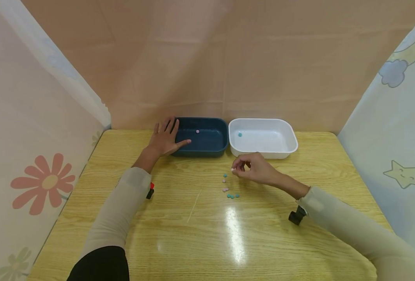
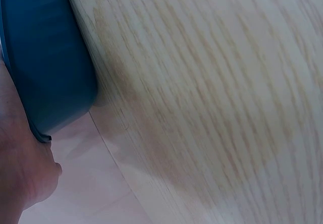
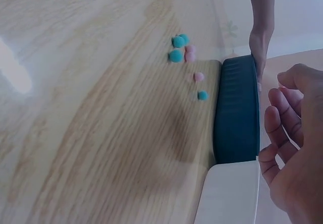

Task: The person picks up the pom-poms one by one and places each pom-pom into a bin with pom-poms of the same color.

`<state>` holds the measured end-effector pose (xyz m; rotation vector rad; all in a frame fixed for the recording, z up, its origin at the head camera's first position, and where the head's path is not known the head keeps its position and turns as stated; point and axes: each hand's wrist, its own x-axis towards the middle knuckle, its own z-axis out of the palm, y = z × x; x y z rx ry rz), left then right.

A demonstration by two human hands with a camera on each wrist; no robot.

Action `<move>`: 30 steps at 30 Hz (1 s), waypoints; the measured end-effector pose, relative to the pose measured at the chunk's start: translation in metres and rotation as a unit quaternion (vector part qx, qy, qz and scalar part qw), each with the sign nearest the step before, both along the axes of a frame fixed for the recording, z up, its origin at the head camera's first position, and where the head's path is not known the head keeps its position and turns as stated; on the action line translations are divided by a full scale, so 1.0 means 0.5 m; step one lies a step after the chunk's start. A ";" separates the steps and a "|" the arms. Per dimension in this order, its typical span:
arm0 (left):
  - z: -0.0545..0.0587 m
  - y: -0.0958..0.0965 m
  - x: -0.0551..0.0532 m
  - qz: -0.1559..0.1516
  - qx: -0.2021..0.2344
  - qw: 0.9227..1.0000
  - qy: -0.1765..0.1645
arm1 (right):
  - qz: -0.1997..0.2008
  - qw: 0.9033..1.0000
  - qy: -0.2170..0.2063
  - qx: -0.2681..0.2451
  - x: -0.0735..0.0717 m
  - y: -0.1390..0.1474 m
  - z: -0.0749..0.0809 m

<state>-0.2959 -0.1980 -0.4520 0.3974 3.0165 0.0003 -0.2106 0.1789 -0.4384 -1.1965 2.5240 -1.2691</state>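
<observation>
A small pale pink bead (image 1: 232, 169) sits pinched between the thumb and fingertips of the right hand (image 1: 254, 168), which hovers just above the tabletop (image 1: 200, 230) with its other fingers curled in loosely. In the right wrist view the bead itself cannot be made out, only the bent fingers (image 3: 282, 133).

Just near and left of that hand lies a loose cluster of beads (image 1: 229, 188): teal and pink ones mixed, close together but mostly not touching, the teal ones gathered at the near end.

Beyond them, at the far edge of the tabletop, two shallow trays stand side by side, nearly touching. The dark blue tray (image 1: 201, 150) on the left holds a single pink bead (image 1: 197, 132); the white tray (image 1: 263, 152) on the right holds a single teal bead (image 1: 240, 134). That pairing suggests, as a judgement, that each tray takes one colour.

The left hand (image 1: 165, 138) lies flat with its fingers spread and straight, palm on the tabletop, against the left end of the blue tray, thumb along its near rim, holding nothing; it seems placed to steady the tray. The left wrist view shows the tray's wall (image 2: 45, 67) close beside the hand.
</observation>
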 end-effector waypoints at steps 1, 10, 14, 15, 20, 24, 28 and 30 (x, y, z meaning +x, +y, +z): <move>0.000 0.000 0.000 0.000 0.000 1.000 0.000 | 0.001 1.000 0.002 -0.001 -0.002 -0.001 0.002; 0.002 0.001 0.002 -0.001 0.003 1.000 0.001 | 0.004 1.000 0.021 -0.014 -0.026 -0.010 0.013; 0.007 0.003 0.005 -0.002 0.007 1.000 0.003 | 0.000 0.999 0.037 -0.017 -0.039 -0.015 0.018; 0.008 0.004 0.006 -0.001 0.008 1.000 0.004 | -0.001 0.999 0.039 -0.018 -0.042 -0.017 0.020; 0.010 0.004 0.007 0.001 0.004 1.000 0.004 | -0.010 0.999 0.045 -0.010 -0.057 -0.028 0.027; 0.007 0.003 0.005 0.001 0.002 1.000 0.003 | -0.015 0.999 0.045 -0.007 -0.070 -0.034 0.029; 0.004 0.003 0.002 -0.002 0.003 1.000 0.005 | -0.022 0.999 0.041 -0.003 -0.084 -0.041 0.030; 0.002 0.003 0.002 -0.001 0.003 1.000 0.006 | -0.028 0.999 0.045 0.004 -0.091 -0.044 0.032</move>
